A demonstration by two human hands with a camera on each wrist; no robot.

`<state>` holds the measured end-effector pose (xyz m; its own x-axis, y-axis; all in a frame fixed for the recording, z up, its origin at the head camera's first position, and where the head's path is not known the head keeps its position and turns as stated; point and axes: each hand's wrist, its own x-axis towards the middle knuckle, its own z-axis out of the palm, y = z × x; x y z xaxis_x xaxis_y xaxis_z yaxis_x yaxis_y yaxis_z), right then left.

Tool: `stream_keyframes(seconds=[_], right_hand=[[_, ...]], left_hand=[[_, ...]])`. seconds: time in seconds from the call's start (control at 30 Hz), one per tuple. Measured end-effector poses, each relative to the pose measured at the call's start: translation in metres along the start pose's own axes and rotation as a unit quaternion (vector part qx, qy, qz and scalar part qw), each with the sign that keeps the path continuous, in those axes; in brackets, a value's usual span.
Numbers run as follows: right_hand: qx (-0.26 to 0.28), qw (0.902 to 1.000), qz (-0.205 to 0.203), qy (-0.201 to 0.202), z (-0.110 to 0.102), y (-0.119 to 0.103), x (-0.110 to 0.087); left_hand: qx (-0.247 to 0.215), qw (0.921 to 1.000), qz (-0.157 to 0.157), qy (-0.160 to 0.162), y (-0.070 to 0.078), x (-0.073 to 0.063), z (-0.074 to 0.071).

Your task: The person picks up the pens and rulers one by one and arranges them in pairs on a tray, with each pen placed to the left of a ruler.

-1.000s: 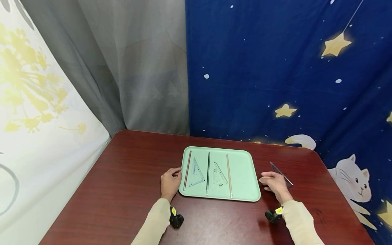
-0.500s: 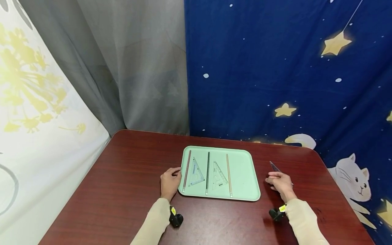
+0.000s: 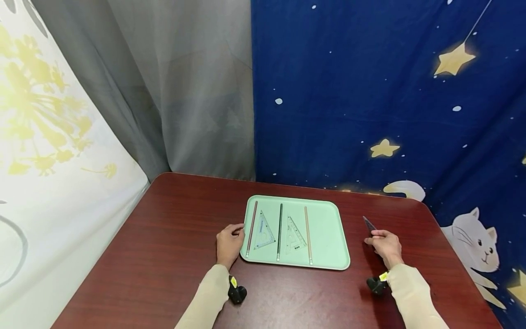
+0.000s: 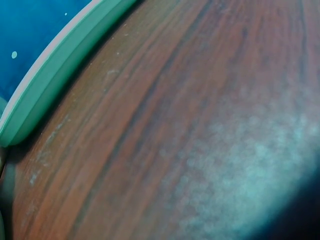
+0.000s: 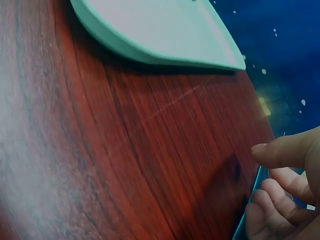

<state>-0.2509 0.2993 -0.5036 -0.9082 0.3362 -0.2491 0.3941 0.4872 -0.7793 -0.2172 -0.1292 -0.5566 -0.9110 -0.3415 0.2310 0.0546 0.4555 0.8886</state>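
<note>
A pale green tray (image 3: pixel 328 235) lies on the table in the head view. My left hand (image 3: pixel 229 246) holds its left rim, thumb and index finger at the edge; the left wrist view shows mostly the tray's rim (image 4: pixel 60 67). Right of the tray, my right hand (image 3: pixel 386 247) pinches a clear set square (image 3: pixel 369 224), whose pointed end sticks out past the fingers. In the right wrist view the thumb is above the set square's edge (image 5: pixel 241 227), with the other fingers curled beside it. The hand hides the rest of it.
On the tray, from left to right, lie a red pencil (image 3: pixel 251 228), a set square (image 3: pixel 264 234), a black pencil (image 3: pixel 280 233), another set square (image 3: pixel 293 238) and a plain wood pencil (image 3: pixel 308 235). Curtains (image 3: pixel 349 91) hang behind the table (image 3: pixel 185 205).
My right hand has moved right, away from the tray, and come over the lower part of the set square, whose tip stays nearly in place. My left hand has stayed at the rim.
</note>
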Motion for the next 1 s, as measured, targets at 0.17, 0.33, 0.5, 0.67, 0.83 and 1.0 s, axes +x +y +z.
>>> stream_keyframes(seconds=[0.17,0.33,0.5,0.67,0.83,1.0], right_hand=[[-0.039,0.9985,-0.009,0.038,-0.0017,0.0007,0.0012],[-0.049,0.9968,0.003,0.063,-0.0038,0.002,0.0026],[-0.057,0.9959,0.012,0.069,-0.0064,0.0027,0.0037],[-0.075,0.994,0.019,0.077,-0.0074,0.0056,0.006],[-0.082,0.9931,0.017,0.082,-0.0076,0.0085,0.0068],[-0.111,0.991,0.014,0.073,-0.0086,0.0077,0.0064]], left_hand=[[0.002,1.0,0.007,0.001,-0.0002,0.0007,0.0009],[0.003,1.0,0.001,0.003,0.0001,0.0013,0.0003],[0.006,1.0,-0.007,0.0,-0.0014,0.0014,0.0005],[0.001,0.9999,-0.01,0.001,-0.0022,0.0016,0.0013],[0.001,1.0,-0.008,0.002,-0.0012,0.0015,0.001],[0.006,1.0,-0.002,0.001,0.0004,0.0009,0.0001]])
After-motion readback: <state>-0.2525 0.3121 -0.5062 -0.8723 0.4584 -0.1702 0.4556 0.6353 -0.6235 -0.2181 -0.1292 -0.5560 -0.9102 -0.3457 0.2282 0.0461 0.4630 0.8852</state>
